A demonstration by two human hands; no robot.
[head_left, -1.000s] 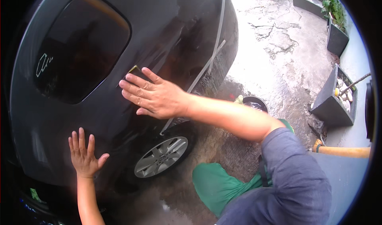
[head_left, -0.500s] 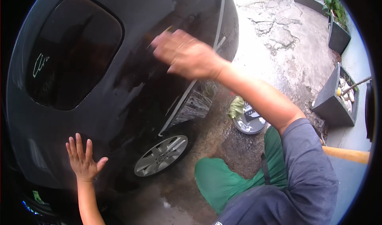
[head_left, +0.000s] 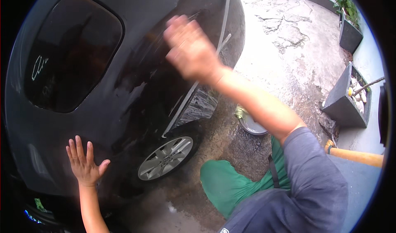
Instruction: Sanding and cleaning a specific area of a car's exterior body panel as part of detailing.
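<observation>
A dark car body [head_left: 97, 128], dull in places and glossy or wet in others, fills the left side. My left hand [head_left: 86, 165] lies open on its lower left part, fingers spread and nothing visible in them. Over the glossy dark panel at upper middle, my right hand [head_left: 193, 49] is stretched out palm down, smeared by motion. Whether anything is under its fingers is hidden. A pale strip [head_left: 181, 108] runs along the panel's edge, beside a streaky whitish patch [head_left: 198, 105]. Below it is a wheel with a silver rim [head_left: 166, 158].
A round grey basin [head_left: 252, 126] with a green cloth [head_left: 239, 111] on its rim stands on wet ground, partly behind my right forearm. Dark planters [head_left: 345, 95] with stones and plants line the right wall. A yellowish pole [head_left: 357, 157] lies near my right sleeve. My green-trousered knee [head_left: 218, 183] is bent beside the wheel.
My right hand has shifted slightly right over the panel, its fingers now pointing more toward the far side. My forearm hides more of the basin. My left hand stays on the car.
</observation>
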